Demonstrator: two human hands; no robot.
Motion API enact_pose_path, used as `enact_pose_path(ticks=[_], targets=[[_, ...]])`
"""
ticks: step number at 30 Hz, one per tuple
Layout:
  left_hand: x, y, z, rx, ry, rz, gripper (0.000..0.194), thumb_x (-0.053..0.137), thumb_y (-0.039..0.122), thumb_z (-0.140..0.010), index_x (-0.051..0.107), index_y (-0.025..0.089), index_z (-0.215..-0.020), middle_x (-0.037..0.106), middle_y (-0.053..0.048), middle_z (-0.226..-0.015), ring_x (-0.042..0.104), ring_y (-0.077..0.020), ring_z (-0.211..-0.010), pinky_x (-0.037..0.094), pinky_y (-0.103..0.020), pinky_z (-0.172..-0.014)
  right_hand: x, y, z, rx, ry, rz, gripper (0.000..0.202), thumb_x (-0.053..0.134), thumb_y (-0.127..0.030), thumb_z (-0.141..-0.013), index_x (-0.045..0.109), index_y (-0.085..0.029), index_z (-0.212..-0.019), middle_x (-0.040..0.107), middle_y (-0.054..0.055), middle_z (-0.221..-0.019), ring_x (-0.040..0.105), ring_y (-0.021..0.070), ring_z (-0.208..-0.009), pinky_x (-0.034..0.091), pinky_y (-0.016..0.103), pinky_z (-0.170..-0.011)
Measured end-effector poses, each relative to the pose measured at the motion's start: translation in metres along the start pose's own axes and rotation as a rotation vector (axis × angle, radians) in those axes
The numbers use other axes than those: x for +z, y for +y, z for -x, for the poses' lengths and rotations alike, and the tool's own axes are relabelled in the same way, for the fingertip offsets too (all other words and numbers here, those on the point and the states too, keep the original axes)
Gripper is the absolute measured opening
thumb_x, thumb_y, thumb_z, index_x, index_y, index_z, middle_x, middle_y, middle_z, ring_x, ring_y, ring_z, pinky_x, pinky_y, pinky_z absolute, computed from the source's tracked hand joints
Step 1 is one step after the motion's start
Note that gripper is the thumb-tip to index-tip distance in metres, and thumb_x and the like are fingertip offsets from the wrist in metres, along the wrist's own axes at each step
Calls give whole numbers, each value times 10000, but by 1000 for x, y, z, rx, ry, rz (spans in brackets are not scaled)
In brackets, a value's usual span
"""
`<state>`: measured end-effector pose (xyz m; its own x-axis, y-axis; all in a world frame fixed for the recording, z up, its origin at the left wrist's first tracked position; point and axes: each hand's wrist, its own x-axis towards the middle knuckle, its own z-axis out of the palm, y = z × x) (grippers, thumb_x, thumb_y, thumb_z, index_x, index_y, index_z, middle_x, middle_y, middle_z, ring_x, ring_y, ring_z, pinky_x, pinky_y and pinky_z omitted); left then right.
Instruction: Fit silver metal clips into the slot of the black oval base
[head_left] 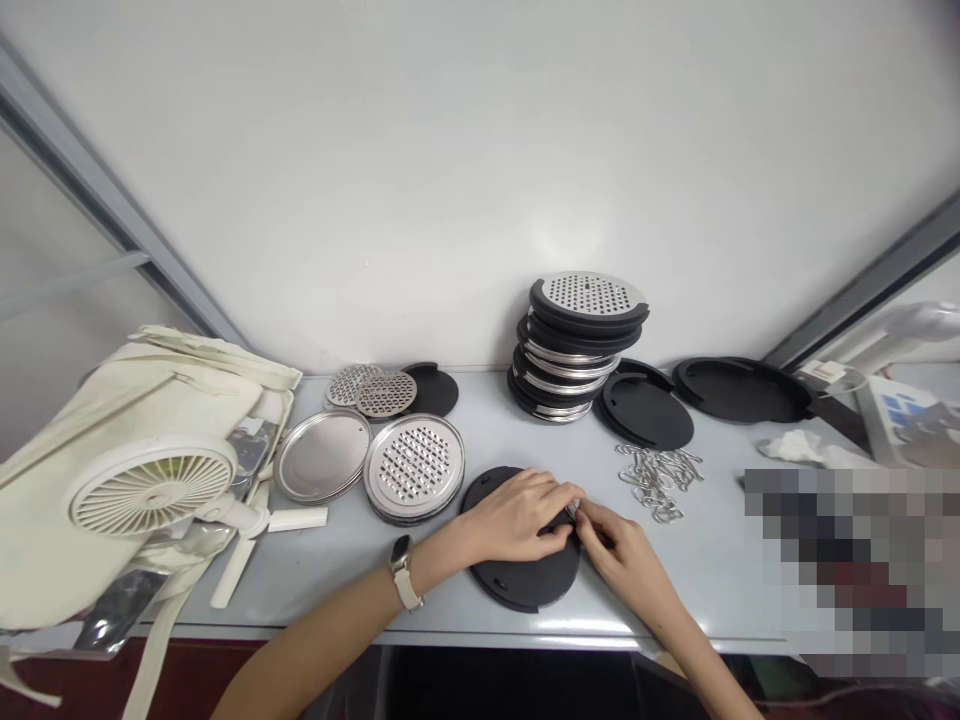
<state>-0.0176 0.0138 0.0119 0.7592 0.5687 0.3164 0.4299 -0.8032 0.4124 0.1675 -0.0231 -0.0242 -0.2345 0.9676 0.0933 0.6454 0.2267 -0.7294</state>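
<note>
A black round plate (pixel 517 585) with small slots lies on the table in front of me. My left hand (pixel 521 515) rests over it, its fingers curled and gripping near the right edge. There my right hand (pixel 621 548) pinches a small shiny metal piece (pixel 573 507), which looks like a wire clip and is mostly hidden by the fingers. Several bent wire clips (pixel 660 480) lie in a loose pile beyond my right hand. To the left of the plate sits a stack of round metal grater discs (pixel 416 468), beside plain metal discs (pixel 324 455).
A tall stack of black rings and metal discs (pixel 577 345) stands by the wall. More black plates (pixel 646 405) and a black tray (pixel 739 390) are right of it. Perforated discs (pixel 386 394) lie at the back left. A white fan (pixel 154 485) and a cream bag (pixel 67 480) occupy the left.
</note>
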Motion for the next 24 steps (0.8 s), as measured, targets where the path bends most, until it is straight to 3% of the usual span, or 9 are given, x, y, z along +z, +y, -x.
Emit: enact_pose_path(ticks=[9, 14, 24], targets=[[-4, 1, 0, 19, -23, 73, 282, 497, 156, -858, 455, 155, -1137, 606, -89, -1047, 564, -209, -996, 436, -342, -935, 1, 1, 1, 13, 1, -35, 355, 368, -380, -943, 431, -198, -645, 457, -24, -566, 432, 139, -545, 336, 242, -537], [-4, 1, 1, 28, -20, 73, 278, 494, 139, -856, 453, 146, -1131, 605, -92, -1058, 557, -203, -1013, 435, -333, -937, 1, 0, 1, -6, 16, -26, 356, 379, -383, -942, 456, -194, -650, 503, -12, -581, 447, 142, -555, 338, 242, -537], [-3, 0, 0, 34, -40, 60, 240, 475, 130, -869, 442, 156, -1106, 602, -87, -1053, 557, -206, -1003, 432, -342, -929, -2, -6, 1, 22, -6, -91, 309, 377, -390, -950, 570, -182, -828, 608, 15, -685, 517, 164, -604, 405, 251, -580]])
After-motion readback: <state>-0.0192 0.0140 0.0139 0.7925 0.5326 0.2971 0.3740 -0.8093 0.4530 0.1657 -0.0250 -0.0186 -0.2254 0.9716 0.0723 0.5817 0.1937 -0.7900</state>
